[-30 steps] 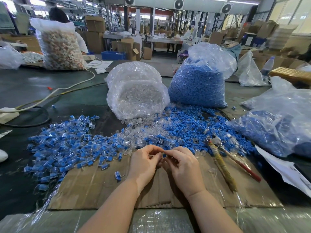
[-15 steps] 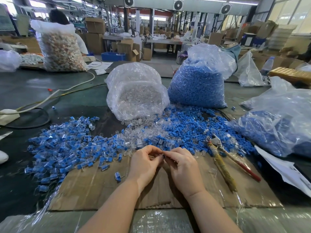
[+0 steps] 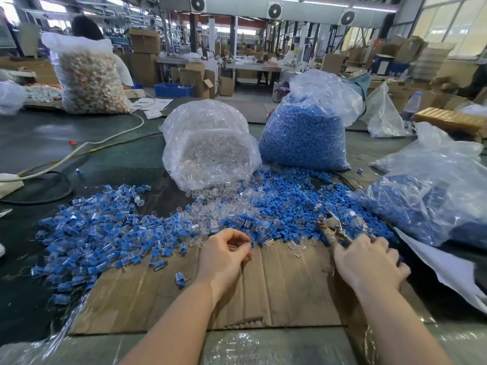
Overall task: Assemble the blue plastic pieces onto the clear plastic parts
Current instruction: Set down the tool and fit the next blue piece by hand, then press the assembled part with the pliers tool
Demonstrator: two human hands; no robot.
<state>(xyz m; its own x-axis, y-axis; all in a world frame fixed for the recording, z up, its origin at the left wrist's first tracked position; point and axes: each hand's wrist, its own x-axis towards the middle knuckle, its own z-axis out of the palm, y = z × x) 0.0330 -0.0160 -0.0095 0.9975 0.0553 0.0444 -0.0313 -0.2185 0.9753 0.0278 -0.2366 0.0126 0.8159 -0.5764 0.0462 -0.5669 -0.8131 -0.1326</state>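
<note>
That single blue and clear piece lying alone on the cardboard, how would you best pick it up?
Pinch the loose piece across its blue body from above, thumb and finger on its two long sides. It lies flat, apart from the pile, so nothing crowds it.

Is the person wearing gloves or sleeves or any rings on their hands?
No gloves: the left hand and the right hand are both bare. No sleeves show either; both forearms are uncovered right down to the bottom edge of the picture. I see no rings, watch or bracelet on the parts that show. The fingernails look short and unpainted.
</note>
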